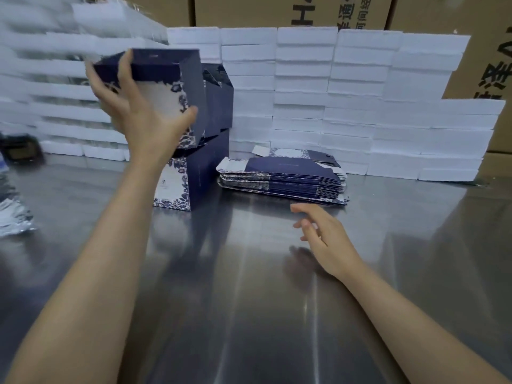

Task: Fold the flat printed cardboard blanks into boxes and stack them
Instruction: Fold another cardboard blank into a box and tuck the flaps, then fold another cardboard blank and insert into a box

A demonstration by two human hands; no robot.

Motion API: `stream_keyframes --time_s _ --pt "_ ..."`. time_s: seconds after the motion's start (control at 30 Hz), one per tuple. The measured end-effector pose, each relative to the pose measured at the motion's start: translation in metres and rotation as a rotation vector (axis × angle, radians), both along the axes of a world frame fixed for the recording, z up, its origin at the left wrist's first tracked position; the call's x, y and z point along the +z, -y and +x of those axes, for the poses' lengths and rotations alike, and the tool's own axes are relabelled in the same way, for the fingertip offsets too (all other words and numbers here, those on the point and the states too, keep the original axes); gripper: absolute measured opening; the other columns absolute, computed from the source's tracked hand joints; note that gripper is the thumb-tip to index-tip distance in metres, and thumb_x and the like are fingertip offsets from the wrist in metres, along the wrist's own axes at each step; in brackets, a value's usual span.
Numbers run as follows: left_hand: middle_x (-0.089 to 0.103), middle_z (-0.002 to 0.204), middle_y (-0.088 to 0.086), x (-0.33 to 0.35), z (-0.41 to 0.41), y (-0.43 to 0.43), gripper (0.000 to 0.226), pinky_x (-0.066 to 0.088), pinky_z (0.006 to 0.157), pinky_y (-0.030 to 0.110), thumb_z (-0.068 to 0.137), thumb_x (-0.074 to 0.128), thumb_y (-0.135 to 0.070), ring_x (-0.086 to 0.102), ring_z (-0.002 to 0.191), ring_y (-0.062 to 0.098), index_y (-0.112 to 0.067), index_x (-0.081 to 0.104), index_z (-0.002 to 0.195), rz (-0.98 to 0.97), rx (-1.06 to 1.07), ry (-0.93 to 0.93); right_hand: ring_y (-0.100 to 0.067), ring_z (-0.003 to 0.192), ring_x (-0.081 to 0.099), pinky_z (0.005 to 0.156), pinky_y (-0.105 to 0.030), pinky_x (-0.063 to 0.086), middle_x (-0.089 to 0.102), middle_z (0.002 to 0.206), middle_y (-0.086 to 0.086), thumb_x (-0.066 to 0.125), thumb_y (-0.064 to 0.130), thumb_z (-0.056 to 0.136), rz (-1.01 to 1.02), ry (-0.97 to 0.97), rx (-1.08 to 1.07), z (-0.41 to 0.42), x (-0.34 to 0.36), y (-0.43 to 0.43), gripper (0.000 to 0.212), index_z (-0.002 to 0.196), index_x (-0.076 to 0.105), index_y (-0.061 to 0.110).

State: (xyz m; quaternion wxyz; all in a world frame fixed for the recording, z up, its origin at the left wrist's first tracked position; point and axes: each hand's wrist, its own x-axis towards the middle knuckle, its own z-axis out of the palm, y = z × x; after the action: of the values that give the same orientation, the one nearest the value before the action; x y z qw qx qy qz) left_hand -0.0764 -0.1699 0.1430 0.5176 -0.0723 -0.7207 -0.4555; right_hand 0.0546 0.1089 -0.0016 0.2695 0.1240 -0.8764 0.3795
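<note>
On the Steel Worktop: One Box Raised, Blanks Beside

Across the back of a reflective steel worktop [249,286] runs a wall of white slabs [360,106], with brown cartons [277,9] behind it. Left of centre stand stacked boxes [205,173], navy with floral print. Just above them the left hand [138,106] grips a folded box [163,67], thumb and fingers [126,65] curled round its sides. A pile of flat blanks [282,178] lies right of the boxes. The right hand [324,239] hovers near it, loosely spread, holding nothing.
</note>
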Motion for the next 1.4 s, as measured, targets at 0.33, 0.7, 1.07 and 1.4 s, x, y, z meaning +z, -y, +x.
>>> stream_keyframes --time_s 0.33,0.7,1.07,1.4 --pt "-0.011 0.161 0.016 -0.059 -0.048 0.007 0.081 0.014 0.12 0.048 0.091 0.062 -0.046 -0.004 0.149 0.033 -0.025 0.017 0.155 -0.079 -0.113 0.173 -0.005 0.091 0.064 0.081 -0.042 0.056 0.06 0.115 0.023 0.042 0.014 0.1 0.014 0.054 -0.046 -0.001 0.002 0.001 0.034 0.124 0.055 0.033" --pt "0.026 0.15 0.024 -0.066 -0.034 -0.019 0.069 0.012 0.117 0.051 0.091 0.06 -0.042 0.023 0.143 0.034 -0.007 0.035 0.146 -0.109 0.258 0.033 -0.005 0.085 0.063 0.081 -0.038 0.055 0.062 0.105 0.023 0.041 0.013 0.099 0.049 0.075 -0.097 -0.005 0.0 0.001 0.033 0.123 0.059 0.026" --pt "0.023 0.158 0.005 -0.145 0.025 -0.172 0.041 0.018 0.11 0.038 0.096 0.047 -0.026 0.017 0.144 0.022 -0.013 0.049 0.135 -0.842 -0.316 0.376 -0.025 0.117 0.053 0.09 -0.036 0.046 0.057 0.128 -0.007 0.047 0.008 0.089 0.215 0.121 -0.422 -0.049 0.006 -0.007 0.04 0.128 0.055 0.009" --pt "0.005 0.163 0.007 -0.141 0.001 -0.172 0.063 0.014 0.116 0.048 0.098 0.043 -0.033 0.002 0.149 0.022 -0.007 0.021 0.151 -0.736 -0.307 0.656 -0.026 0.15 0.0 0.121 -0.038 0.008 0.01 0.162 -0.012 0.049 0.019 0.092 0.366 0.134 -0.626 -0.099 0.004 -0.031 0.061 0.15 0.03 0.014"
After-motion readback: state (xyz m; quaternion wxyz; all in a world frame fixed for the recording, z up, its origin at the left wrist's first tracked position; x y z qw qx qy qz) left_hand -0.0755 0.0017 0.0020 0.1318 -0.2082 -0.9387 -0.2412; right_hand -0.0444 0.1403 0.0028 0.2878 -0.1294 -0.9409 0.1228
